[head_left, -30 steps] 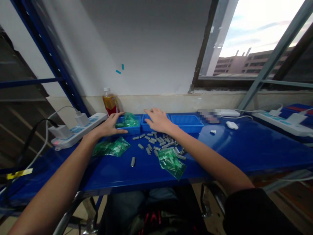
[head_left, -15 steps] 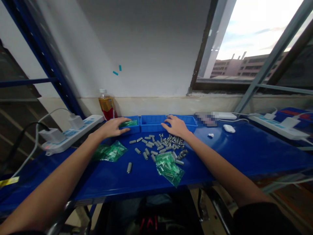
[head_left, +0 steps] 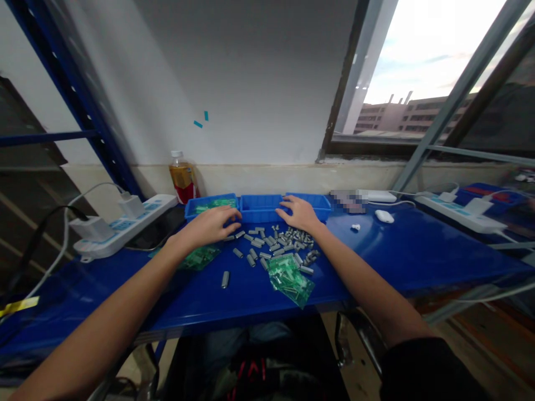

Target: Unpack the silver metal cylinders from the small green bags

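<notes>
My left hand (head_left: 215,224) is in front of the left blue bin (head_left: 190,210), fingers and thumb apart with nothing seen between them. Green bags (head_left: 215,204) lie inside that bin. At the join of the middle blue bin (head_left: 261,214) and the right blue bin (head_left: 321,213) is my right hand (head_left: 298,214), its fingers spread over the rim. Grey metal cylinders (head_left: 254,243) and small screws (head_left: 303,236) are scattered before the bins. A green bag of parts (head_left: 288,278) lies nearest the front, and another green bag (head_left: 200,257) is partly behind my left forearm.
Power strips stand at the left (head_left: 125,225) and right (head_left: 460,211). A drink bottle (head_left: 183,181) is behind the left bin. Beyond my right hand lie a white earphone case (head_left: 384,216) and an earbud (head_left: 355,227). One cylinder (head_left: 225,279) lies apart near the front edge.
My left hand has moved right and slightly toward me, away from the green bags in the left bin. My right hand stays at the bins. The view has shifted slightly.
</notes>
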Action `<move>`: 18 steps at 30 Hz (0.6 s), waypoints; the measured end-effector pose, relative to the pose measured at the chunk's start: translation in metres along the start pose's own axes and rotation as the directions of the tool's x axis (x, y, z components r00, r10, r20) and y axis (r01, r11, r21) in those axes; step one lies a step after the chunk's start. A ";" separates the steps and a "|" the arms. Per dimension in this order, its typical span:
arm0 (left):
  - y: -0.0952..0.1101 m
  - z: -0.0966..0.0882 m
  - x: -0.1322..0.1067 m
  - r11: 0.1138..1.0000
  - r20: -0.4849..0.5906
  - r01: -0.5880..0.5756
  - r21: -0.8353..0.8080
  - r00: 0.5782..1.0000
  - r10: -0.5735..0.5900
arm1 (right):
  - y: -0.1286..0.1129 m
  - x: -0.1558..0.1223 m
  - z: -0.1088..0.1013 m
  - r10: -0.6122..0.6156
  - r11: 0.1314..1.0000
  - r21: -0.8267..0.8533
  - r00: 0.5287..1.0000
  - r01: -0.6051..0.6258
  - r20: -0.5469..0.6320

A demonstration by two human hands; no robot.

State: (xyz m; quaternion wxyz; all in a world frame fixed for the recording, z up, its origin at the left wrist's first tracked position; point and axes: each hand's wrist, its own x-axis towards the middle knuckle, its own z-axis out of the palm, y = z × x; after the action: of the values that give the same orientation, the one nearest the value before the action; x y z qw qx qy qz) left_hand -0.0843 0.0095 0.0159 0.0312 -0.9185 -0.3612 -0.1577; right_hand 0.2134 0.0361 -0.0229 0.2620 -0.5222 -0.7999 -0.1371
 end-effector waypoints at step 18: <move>0.001 0.011 0.004 0.985 -0.035 0.039 -0.169 0.998 -0.046 | -0.044 -0.009 -0.008 -0.198 0.968 0.117 0.963 0.222 -0.184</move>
State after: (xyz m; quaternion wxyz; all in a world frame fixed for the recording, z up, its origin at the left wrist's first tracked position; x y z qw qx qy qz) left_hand -0.0784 0.0134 0.0070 -0.0427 -0.9067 -0.3656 -0.2060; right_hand 0.1783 0.0070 -0.0185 0.3487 -0.4015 -0.8329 -0.1534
